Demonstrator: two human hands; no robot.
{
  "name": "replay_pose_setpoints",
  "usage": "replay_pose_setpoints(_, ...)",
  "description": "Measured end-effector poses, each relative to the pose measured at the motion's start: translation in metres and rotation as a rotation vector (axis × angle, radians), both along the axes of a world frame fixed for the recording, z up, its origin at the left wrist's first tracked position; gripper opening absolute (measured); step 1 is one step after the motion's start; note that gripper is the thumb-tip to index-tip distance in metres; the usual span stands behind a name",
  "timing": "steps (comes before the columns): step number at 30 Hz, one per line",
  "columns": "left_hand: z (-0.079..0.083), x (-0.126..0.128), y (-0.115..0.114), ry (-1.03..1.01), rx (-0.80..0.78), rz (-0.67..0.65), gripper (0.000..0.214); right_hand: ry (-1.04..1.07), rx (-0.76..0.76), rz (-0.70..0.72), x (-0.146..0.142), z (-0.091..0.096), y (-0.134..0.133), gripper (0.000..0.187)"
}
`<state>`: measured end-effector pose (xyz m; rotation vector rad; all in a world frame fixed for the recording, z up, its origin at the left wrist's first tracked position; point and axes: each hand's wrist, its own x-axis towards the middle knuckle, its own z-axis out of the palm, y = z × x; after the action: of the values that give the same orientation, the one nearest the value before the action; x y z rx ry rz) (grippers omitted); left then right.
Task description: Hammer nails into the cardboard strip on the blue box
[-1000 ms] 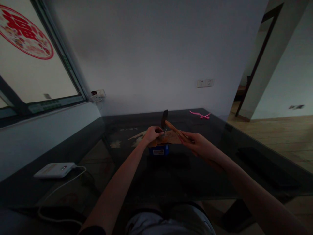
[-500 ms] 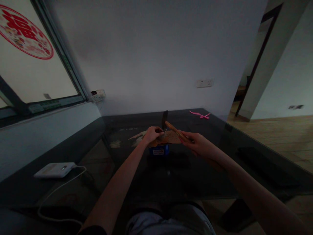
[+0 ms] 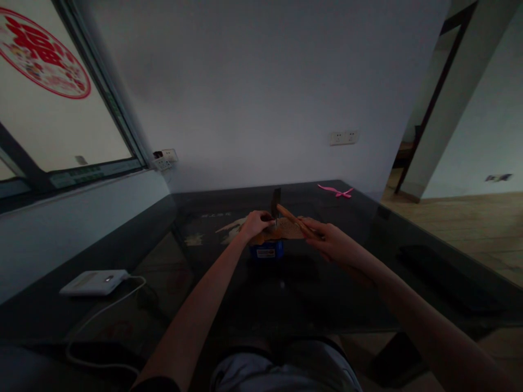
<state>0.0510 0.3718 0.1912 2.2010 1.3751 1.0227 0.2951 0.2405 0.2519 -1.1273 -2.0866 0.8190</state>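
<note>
My right hand [image 3: 329, 239] grips the wooden handle of a hammer [image 3: 289, 214]. The dark hammer head stands over a thin, upright metal nail [image 3: 275, 222], with little or no gap between them. Beside it, the fingers of my left hand [image 3: 256, 224] are pinched around the nail, though the fingertips are small and dim. Under both lies a flat, brown, speckled piece [image 3: 291, 228] whose material I cannot make out. This piece rests across a blue tin or box [image 3: 267, 250] with a pale label, standing on the dark table [image 3: 281, 305].
A white power bank-like device [image 3: 96, 283] with a white cable lies at the left. Toward the back right is a pink ribbon-like strip [image 3: 337, 191]. A dark flat object [image 3: 445, 275] rests near the right edge. The wall [image 3: 253, 109] rises behind the table.
The hammer head has come down slightly toward the nail. My left hand keeps its place on the brown piece. The whole view has shifted a little.
</note>
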Motion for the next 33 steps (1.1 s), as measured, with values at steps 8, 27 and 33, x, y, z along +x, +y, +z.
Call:
replay_pose_setpoints(8,-0.001,0.0,0.0,-0.029,-0.023,-0.006,0.019,0.012,-0.039,0.0,-0.002,0.005,-0.004,0.052)
replay_pose_setpoints(27,0.002,-0.007,-0.001,-0.065,-0.07,-0.015,0.025,-0.034,-0.024,0.028,-0.01,0.008,-0.004,0.055)
replay_pose_setpoints(33,0.0,-0.013,0.001,-0.149,-0.069,-0.073,0.022,0.017,-0.025,0.021,-0.008,0.011,-0.005,0.054)
